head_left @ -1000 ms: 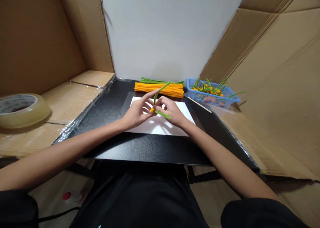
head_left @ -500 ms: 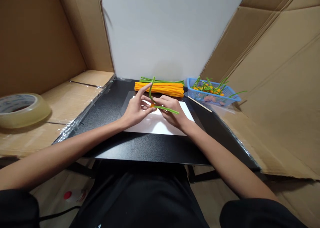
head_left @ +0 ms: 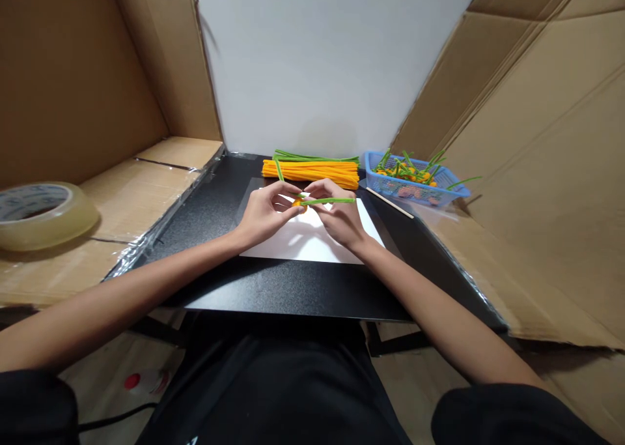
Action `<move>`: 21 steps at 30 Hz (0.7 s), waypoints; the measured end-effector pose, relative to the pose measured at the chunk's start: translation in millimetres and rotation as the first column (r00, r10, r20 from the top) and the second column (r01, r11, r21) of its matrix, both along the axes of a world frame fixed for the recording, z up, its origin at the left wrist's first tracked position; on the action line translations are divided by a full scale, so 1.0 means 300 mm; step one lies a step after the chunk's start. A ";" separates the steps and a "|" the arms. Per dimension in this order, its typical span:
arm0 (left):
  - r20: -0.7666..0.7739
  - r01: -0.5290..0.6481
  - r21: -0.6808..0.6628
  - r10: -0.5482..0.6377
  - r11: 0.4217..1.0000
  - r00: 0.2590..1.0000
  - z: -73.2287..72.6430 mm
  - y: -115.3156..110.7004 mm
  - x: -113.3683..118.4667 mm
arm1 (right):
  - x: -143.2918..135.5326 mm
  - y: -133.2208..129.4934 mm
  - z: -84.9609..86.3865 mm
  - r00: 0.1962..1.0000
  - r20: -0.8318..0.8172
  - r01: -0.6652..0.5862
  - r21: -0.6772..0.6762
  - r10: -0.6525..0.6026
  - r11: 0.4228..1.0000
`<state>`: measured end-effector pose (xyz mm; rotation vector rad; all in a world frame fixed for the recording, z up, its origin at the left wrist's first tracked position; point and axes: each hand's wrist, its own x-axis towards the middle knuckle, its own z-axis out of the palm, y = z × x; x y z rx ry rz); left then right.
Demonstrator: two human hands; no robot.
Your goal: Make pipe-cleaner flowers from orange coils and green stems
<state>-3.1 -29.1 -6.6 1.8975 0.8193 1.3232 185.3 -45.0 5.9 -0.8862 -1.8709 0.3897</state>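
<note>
Over a white sheet (head_left: 293, 243), both hands meet around a small orange pipe-cleaner piece (head_left: 299, 202). My left hand (head_left: 266, 212) pinches the orange piece between thumb and fingers. A green pipe cleaner (head_left: 332, 200) crosses it, one end reaching right across my right hand and the other rising behind the left fingers. My right hand (head_left: 339, 217) has its fingertips closed on the green pipe cleaner beside the orange piece. The exact contact between the fingertips is partly hidden.
Behind the hands lie bundles of orange pipe cleaners (head_left: 312, 171) and green pipe cleaners (head_left: 317, 157). A blue basket (head_left: 415, 187) of green and orange pieces stands at the right, near a thin wooden stick (head_left: 390, 204). A tape roll (head_left: 73, 217) rests on cardboard at left.
The green pipe cleaner's upright end has tipped left and back, behind the left fingers. My left index finger has bent down, and my right fingers have risen to meet it.
</note>
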 end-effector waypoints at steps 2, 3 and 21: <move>0.007 -0.007 0.003 0.007 1.000 1.000 0.000 0.001 -0.001 | -0.001 -0.003 0.004 1.000 -0.020 -0.003 -0.017 0.003 1.000; 0.003 -0.010 0.009 0.010 1.000 1.000 0.000 0.002 -0.002 | -0.001 -0.004 0.005 1.000 -0.021 -0.008 -0.021 0.008 1.000; 0.105 -0.015 -0.066 0.022 0.998 0.994 0.004 0.008 -0.007 | -0.010 -0.010 0.017 0.998 0.009 -0.063 -0.079 0.064 0.995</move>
